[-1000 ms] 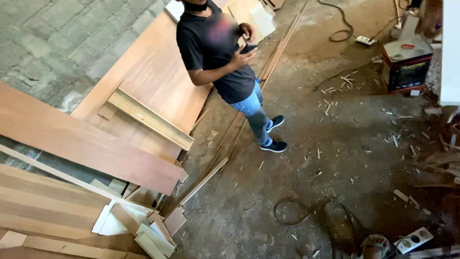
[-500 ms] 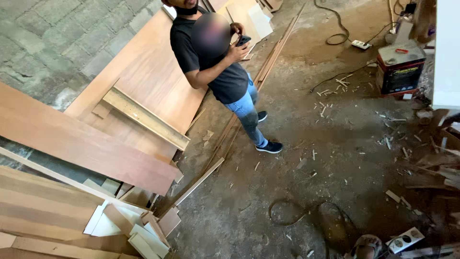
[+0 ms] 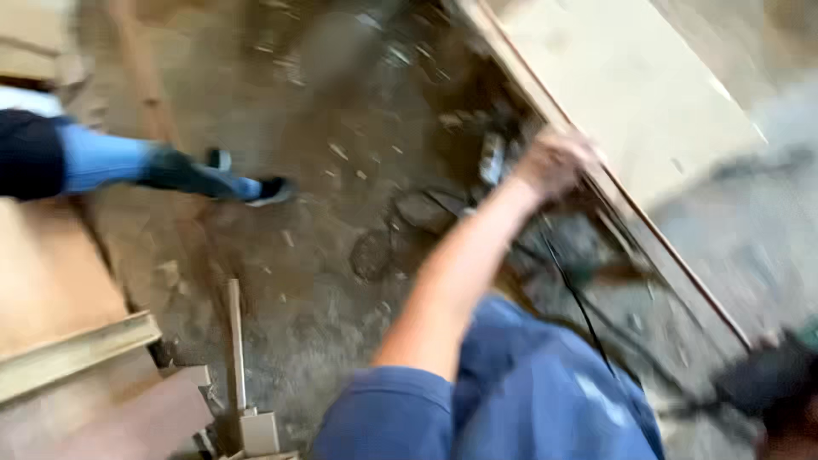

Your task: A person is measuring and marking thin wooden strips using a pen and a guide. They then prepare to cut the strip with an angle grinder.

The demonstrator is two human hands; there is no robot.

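The view is heavily blurred. My left hand (image 3: 554, 162) reaches out on a bare arm from a blue sleeve and rests on the near edge of a large pale board (image 3: 648, 102) at the upper right; its fingers seem curled over that edge. A small metallic object (image 3: 492, 158) lies just left of the hand. At the lower right corner a dark tool with a green part (image 3: 771, 379) shows above a patch of skin that may be my right hand (image 3: 792, 445). Its grip is too blurred to read.
Another person's leg in blue jeans and a dark shoe (image 3: 204, 177) stands at the left on the dusty floor (image 3: 341, 255). A black cable (image 3: 579, 294) runs past my blue clothing. Wooden planks and offcuts (image 3: 77, 353) lie at the lower left.
The view has swung sharply down and round. The other person, whole before, now shows only a leg at the left. My arm and the pale board have come into view.
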